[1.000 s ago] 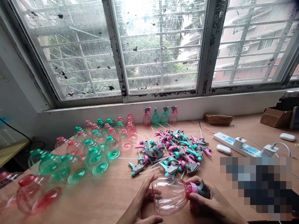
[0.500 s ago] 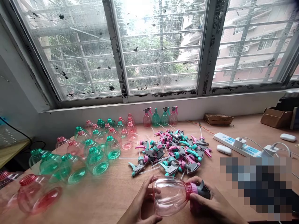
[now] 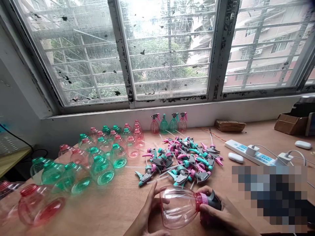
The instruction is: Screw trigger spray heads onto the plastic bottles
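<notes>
A clear pink spray bottle (image 3: 179,208) lies on its side in front of me, its base toward the left. My right hand (image 3: 215,209) grips the grey trigger sprayer head (image 3: 214,200) at its neck, thumb near the pink collar (image 3: 203,198). The collar sits against the bottle's red-pink threaded neck; how tightly, I cannot tell. Around the base end is my left hand (image 3: 150,211), fingers spread, index finger raised off the rim and thumb below. Some of its fingertips show behind the clear wall. Just beyond lies a heap of loose pink, teal and grey trigger sprayers (image 3: 182,157).
Open-necked green bottles (image 3: 102,172) and pink bottles (image 3: 40,206) stand in rows on the left. Several bottles with sprayers (image 3: 173,124) line the back wall. At right are a power strip (image 3: 248,152), a white case (image 3: 235,157), a brown packet (image 3: 230,125) and a blurred-out patch.
My left hand has loosened around the base: its index finger lifted and its thumb dropped away from the bottle. The right hand and bottle have hardly moved.
</notes>
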Available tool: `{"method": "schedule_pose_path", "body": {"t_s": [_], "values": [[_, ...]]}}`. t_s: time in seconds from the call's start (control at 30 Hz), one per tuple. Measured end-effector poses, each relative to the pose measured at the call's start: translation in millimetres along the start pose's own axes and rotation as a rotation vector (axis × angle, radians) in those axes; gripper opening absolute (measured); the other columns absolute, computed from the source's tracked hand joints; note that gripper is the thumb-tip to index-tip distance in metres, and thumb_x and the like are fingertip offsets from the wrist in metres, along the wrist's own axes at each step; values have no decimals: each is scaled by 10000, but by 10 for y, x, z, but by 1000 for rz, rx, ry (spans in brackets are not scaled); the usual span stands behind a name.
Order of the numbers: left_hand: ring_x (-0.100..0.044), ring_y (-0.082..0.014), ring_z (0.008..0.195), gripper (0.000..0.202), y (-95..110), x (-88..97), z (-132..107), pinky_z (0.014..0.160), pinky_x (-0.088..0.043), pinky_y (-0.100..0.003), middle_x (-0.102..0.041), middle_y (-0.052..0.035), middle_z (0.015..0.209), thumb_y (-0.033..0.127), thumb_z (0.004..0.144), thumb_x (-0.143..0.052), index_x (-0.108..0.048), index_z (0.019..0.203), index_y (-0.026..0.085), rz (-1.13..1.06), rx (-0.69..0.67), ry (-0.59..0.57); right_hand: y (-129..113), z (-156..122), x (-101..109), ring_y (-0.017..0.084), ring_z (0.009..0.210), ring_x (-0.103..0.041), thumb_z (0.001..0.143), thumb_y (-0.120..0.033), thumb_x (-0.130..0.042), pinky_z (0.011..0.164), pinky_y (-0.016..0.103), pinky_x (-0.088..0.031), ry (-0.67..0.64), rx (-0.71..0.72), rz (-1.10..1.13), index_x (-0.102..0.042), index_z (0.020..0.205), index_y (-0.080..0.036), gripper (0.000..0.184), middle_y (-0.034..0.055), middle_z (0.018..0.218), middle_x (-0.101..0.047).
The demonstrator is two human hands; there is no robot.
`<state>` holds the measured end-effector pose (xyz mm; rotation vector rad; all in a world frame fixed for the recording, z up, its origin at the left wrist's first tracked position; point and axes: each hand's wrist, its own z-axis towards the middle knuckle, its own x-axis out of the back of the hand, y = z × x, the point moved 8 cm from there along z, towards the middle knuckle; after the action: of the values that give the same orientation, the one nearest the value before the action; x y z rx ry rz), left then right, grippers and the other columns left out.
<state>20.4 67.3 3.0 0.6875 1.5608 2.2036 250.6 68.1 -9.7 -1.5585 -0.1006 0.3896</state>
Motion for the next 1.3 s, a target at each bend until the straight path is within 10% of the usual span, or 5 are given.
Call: {"method": "schedule_pose_path", "body": {"t_s": [0.23, 1.3], "values": [[-489, -369, 1369, 968, -28, 16, 2, 1173, -348, -531, -352, -96, 1617, 480, 790, -818, -234, 1560, 425, 3, 75, 4, 30, 4, 18, 153, 549, -643, 841, -448, -782, 567, 256, -494, -15, 12, 17, -600, 1047, -170, 391, 18, 672, -756], [-541, -344, 1316, 852, 55, -69, 11, 1110, -438, -519, -319, -84, 1620, 377, 899, -736, -192, 1548, 474, -86, 21, -8, 7, -1, 11, 149, 557, -643, 840, -445, -785, 570, 252, -503, -21, 20, -2, -608, 1027, -171, 376, 16, 677, -750]]}}
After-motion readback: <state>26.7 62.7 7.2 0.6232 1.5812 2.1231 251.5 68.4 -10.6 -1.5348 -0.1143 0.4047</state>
